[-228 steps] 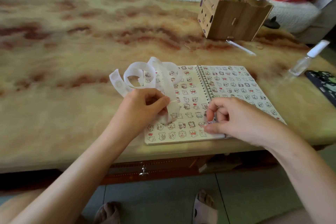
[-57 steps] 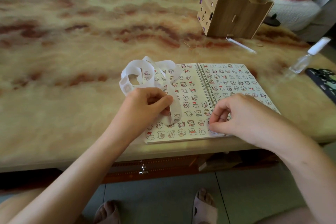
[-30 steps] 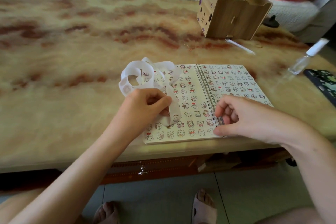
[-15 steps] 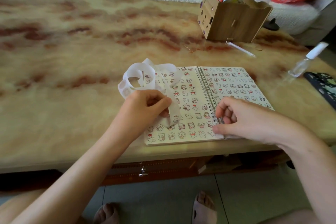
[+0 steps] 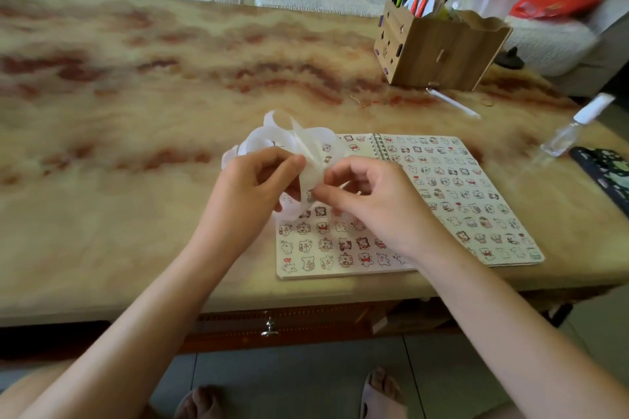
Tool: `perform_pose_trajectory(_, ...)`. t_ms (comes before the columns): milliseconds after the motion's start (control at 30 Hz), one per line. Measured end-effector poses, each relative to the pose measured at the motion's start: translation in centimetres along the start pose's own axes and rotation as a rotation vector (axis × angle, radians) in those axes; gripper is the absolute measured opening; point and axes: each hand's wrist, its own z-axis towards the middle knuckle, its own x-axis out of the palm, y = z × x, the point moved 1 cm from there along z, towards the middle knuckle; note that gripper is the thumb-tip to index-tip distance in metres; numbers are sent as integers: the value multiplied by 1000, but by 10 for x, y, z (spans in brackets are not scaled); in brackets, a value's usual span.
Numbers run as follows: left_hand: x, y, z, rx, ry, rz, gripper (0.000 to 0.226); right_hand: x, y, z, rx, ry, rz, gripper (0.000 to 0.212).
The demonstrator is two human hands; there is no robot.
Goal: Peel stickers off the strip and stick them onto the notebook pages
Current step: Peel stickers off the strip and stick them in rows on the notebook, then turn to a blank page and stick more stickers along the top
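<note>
Strip point(image 5: 299, 143) curled in loose white loops, held up over the left page of the notebook point(image 5: 340, 274), near the table's point(image 5: 136, 112) front edge. Left hand point(image 5: 252, 187) grips it, fingers curled round, thumb on top. Right hand point(image 5: 377, 201) meets it from the right, thumb and forefinger pinched on the strip's lower stretch, possibly at a peeling edge, though blur hides it. Notebook open flat, both pages covered in rows of stickers point(image 5: 343, 243). Pen point(image 5: 452, 102) lies beyond it. Box point(image 5: 439, 51) of pens toward the far right corner. Spray bottle point(image 5: 575, 129) and dark case point(image 5: 606, 170) by the right edge.
</note>
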Motion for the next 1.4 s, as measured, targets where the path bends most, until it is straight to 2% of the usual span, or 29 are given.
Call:
perform_pose_trajectory(100,-6,0,3,-5,-14,-52,31,5,2,8,-2,-60,77,9)
perform_pose_trajectory(267,-17,4,5,-7,-29,-19,6,15,6,19,-29,-88,72,8)
perform_pose_trajectory(333,-26,9,10,-13,-80,-20,3,18,10,15,-59,-73,-59,12)
perform_pose_trajectory(533,-66,26,34,-75,-335,-22,7,27,19,-18,-215,240,-739,60)
perform_pose_trajectory(633,-73,29,42,-102,-390,-66,4,29,18,-26,-269,268,-834,60)
perform_pose_trajectory(800,-56,23,38,-82,-278,-69,4,17,16,-30,-224,202,-634,30)
perform_pose_trajectory(967,-46,23,37,-101,-109,25,6,4,8,-28,-80,16,-330,12)
perform_pose_trajectory(1200,-40,24,30,-16,29,382,8,-3,7,-30,-9,-40,-110,6)
perform_pose_trajectory(1400,-43,24,27,-2,10,431,9,-20,4,-30,105,-128,102,5)
